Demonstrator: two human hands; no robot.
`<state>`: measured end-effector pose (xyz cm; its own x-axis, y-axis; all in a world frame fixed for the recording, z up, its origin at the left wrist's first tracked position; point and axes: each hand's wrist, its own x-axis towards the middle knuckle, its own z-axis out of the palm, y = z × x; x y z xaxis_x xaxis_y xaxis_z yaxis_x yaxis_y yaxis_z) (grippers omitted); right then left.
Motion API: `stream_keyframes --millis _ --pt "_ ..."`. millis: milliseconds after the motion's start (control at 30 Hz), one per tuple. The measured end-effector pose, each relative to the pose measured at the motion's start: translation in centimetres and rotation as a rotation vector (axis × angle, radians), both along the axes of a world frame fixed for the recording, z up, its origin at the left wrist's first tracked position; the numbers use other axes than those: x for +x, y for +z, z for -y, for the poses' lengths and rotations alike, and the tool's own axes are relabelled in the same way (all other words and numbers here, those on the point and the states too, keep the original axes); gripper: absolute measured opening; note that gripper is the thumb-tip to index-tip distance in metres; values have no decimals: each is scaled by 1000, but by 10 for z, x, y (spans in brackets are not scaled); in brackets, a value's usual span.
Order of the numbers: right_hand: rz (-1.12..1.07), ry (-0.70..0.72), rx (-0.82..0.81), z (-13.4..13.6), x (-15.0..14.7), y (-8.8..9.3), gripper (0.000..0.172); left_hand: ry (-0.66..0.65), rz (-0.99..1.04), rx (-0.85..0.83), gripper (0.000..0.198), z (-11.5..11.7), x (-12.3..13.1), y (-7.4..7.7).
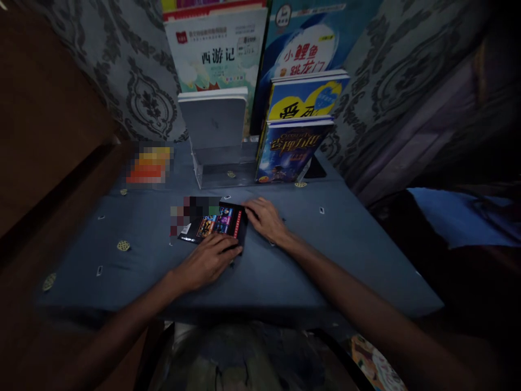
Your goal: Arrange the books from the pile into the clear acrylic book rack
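Observation:
A dark book [223, 220] with small colourful picture panels and a red strip lies on the cloth-covered table; its far left part is blurred by pixelation. My left hand [209, 258] rests over the book's near edge, fingers stretched out and lying flat on the cover. At the far right corner of the book is my right hand [264, 217], its fingers bent and closed on that corner. Beyond the book stands a clear stand [220, 176] with a book showing a plain, pale back [215, 119] in its left part.
Stacked in the stand's right part are a dark blue book [291, 149] and a yellow-and-blue book [307, 98]. Taller behind them rise a pale green book [220, 49] and a teal book [305, 41]. A pixelated orange item [150, 164] lies left. Patterned curtain [150, 98] hangs behind.

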<state>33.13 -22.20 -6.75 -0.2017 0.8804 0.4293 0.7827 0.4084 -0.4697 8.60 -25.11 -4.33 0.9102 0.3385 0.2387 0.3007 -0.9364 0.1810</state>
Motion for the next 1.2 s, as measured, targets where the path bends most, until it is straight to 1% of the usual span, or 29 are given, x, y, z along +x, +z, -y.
stream_keyframes --millis 67,100,200,233,300,367,467,567,667,733,800,833,900,933,967,1000,1067,1133,1200 --pt "63 41 -14 3 -5 1 30 72 -32 26 38 -4 -8 -4" --pt "83 59 -19 4 -8 2 30 132 -48 42 42 -7 -13 -6" --pt "111 102 -17 7 -14 3 31 336 -83 89 66 -17 -29 -12" --pt "117 110 -16 8 -16 3 31 382 -96 98 72 -20 -34 -14" --pt "136 115 -21 11 -19 3 33 419 -122 107 75 -23 -43 -17" --pt "158 105 -27 16 -24 4 34 415 -138 116 73 -23 -50 -18" --pt "165 108 -26 30 -29 6 34 397 -131 144 66 -15 -58 -17" --pt "149 173 -22 50 -32 6 36 368 -136 178 61 1 -67 -14" --pt "148 232 -18 76 -32 5 42 328 -161 207 65 25 -76 -11" --pt "156 259 -27 95 -31 4 51 306 -186 203 74 42 -82 -9" --pt "175 294 -45 115 -29 4 65 291 -213 187 83 59 -87 -8" --pt "191 318 -55 124 -28 4 73 286 -222 185 82 66 -90 -8" --pt "230 368 -77 139 -28 3 88 278 -234 202 68 78 -94 -8" --pt "250 386 -88 146 -28 2 93 274 -238 216 63 81 -95 -7" --pt "265 396 -95 150 -28 2 94 262 -244 227 64 84 -96 -5" --pt "276 397 -98 154 -28 1 92 247 -256 227 66 85 -97 -2" --pt "271 385 -95 156 -28 1 79 215 -268 194 62 82 -97 9" --pt "211 374 -79 152 -27 4 62 181 -235 140 47 75 -95 27" --pt "87 356 -77 144 -27 10 49 151 -148 96 35 62 -91 48"
